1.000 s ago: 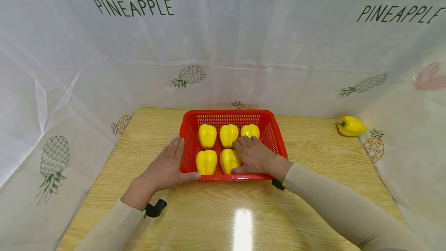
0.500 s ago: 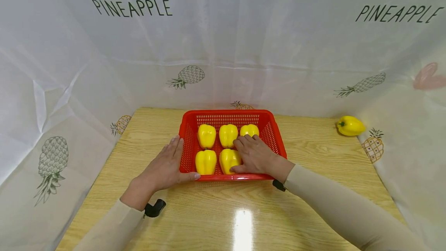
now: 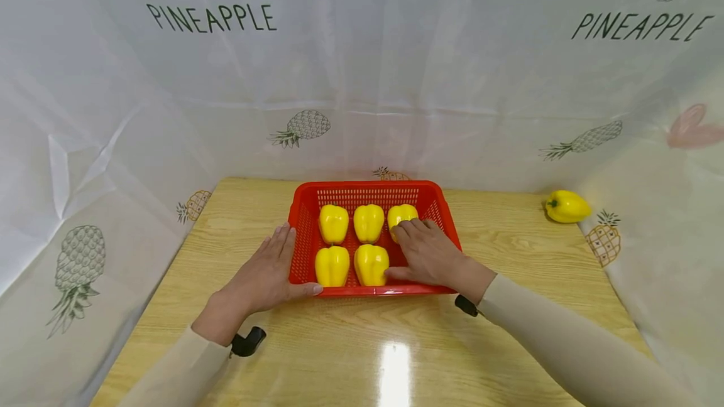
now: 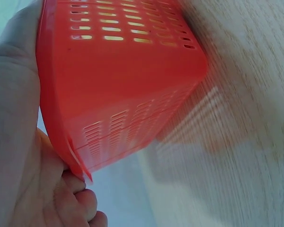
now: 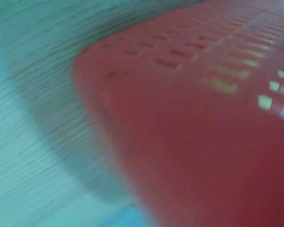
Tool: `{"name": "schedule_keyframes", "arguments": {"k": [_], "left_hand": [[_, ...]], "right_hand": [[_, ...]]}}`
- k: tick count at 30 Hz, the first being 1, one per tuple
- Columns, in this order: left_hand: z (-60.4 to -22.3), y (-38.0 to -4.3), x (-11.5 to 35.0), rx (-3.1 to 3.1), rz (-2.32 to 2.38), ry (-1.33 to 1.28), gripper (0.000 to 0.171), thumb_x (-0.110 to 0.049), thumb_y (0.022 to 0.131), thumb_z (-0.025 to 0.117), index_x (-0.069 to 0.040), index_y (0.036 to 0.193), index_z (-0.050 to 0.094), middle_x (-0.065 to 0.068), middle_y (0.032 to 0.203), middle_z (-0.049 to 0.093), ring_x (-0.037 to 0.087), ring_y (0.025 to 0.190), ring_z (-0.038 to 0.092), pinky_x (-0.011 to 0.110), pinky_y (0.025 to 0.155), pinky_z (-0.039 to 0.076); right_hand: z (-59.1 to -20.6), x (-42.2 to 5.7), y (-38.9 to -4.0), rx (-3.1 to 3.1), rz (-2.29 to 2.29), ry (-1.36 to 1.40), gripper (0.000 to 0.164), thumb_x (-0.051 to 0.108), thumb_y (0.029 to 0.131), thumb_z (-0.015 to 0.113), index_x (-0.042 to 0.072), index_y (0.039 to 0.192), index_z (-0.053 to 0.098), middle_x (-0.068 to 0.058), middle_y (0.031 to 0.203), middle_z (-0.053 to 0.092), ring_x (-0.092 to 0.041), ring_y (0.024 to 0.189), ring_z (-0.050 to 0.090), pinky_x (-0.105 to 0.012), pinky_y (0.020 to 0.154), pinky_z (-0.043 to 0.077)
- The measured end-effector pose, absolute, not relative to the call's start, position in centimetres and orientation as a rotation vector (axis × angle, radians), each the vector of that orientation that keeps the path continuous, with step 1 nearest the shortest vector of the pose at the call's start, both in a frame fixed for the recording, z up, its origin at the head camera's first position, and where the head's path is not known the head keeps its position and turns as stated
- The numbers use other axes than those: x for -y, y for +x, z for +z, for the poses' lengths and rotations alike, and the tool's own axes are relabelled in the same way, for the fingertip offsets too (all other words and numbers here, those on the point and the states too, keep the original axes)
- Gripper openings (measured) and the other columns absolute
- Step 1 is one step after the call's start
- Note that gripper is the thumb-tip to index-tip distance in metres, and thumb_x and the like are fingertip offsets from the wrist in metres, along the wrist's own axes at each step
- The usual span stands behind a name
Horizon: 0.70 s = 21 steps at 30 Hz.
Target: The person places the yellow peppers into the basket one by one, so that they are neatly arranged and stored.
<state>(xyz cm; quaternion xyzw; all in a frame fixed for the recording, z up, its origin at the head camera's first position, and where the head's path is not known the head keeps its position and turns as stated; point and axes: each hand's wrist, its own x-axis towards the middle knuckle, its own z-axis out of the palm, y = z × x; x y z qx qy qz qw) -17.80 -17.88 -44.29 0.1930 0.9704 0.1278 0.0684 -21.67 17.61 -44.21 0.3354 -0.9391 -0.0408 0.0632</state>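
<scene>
In the head view, a red plastic basket [image 3: 442, 218] holds several yellow bell peppers, three in the back row and two visible in front, among them the front middle pepper [image 3: 371, 265]. My left hand [image 3: 263, 272] rests at its front left corner, fingers straight along the side and thumb on the front rim. Its palm side lies against the rim in the left wrist view. My right hand [image 3: 427, 253] reaches into the right front of the basket, fingertips over the back right pepper [image 3: 401, 212] and thumb beside the front middle pepper. Whether it holds anything beneath the palm I cannot tell.
Another yellow bell pepper [image 3: 567, 206] lies on its side at the right back of the wooden table [image 3: 317, 363]. White sheeting [image 3: 362, 68] printed with pineapples rises behind the table and along both sides.
My right hand has shifted slightly right, leaving more of the front middle and back right peppers in sight. My left hand stays at the basket's corner.
</scene>
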Motion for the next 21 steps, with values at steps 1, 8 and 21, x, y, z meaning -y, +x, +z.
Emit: {"name": "schedule_keyframes", "arguments": {"k": [1, 8, 21], "left_hand": [[-44.3, -17.8, 17.9, -2.923, 0.390, 0.580, 0.136, -0.088, 0.081, 0.063, 0.010, 0.164, 0.017, 0.031, 0.173, 0.013, 0.047, 0.162, 0.014, 0.059, 0.130, 0.019], [-44.5, -17.8, 17.9, -2.924, 0.400, 0.579, 0.137, -0.088, 0.080, 0.063, 0.010, 0.164, 0.016, 0.030, 0.173, 0.012, 0.046, 0.162, 0.014, 0.059, 0.130, 0.019], [-44.3, -17.7, 17.9, -2.908, 0.419, 0.556, 0.136, -0.086, 0.080, 0.066, 0.009, 0.165, 0.016, 0.029, 0.174, 0.012, 0.046, 0.162, 0.015, 0.058, 0.131, 0.019]], "right_hand": [[-44.1, -18.0, -21.6, 2.837, -0.120, 1.004, 0.086, 0.075, 0.090, 0.065, 0.003, 0.137, 0.059, -0.013, 0.129, 0.065, -0.032, 0.119, 0.060, -0.049, 0.098, 0.050], [-43.4, -20.6, -21.4, 2.825, -0.135, 0.958, 0.087, 0.071, 0.091, 0.068, -0.002, 0.137, 0.058, -0.018, 0.130, 0.065, -0.036, 0.118, 0.061, -0.054, 0.103, 0.051], [-42.1, -24.8, -22.1, 2.694, -0.139, 0.880, 0.084, 0.061, 0.090, 0.076, -0.006, 0.137, 0.058, -0.023, 0.131, 0.065, -0.042, 0.120, 0.063, -0.058, 0.103, 0.053]]}}
